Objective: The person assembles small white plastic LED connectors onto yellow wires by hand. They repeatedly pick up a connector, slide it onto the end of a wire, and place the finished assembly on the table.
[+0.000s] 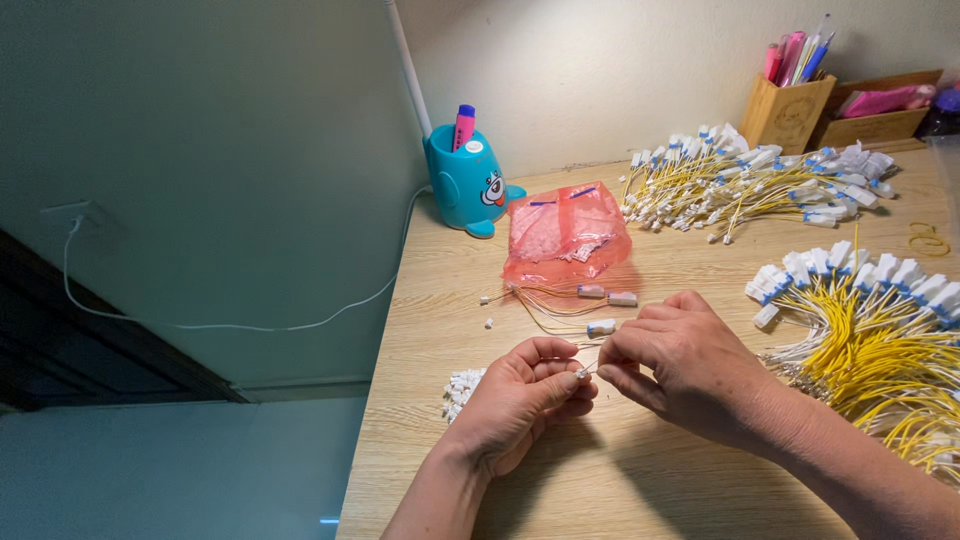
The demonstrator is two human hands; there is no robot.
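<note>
Left hand point(520, 398): nearest the camera, fingers curled shut, pinching a tiny white connector point(581, 373) at thumb and forefinger.
Right hand point(672, 362): fingertips closed on a thin wire point(592, 368) whose end meets the connector right between both hands.
Loose wires point(560, 300): just beyond the hands, on the wooden table point(620, 480).
Pink bag point(566, 233): behind those (small white parts inside).
White connector pile point(462, 390): just left of the left hand.
Yellow wire bundles point(870, 330): right of the right hand.

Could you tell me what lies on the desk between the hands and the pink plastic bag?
In the head view, a few loose yellow wires with white connectors lie between the hands and the pink plastic bag.
</note>
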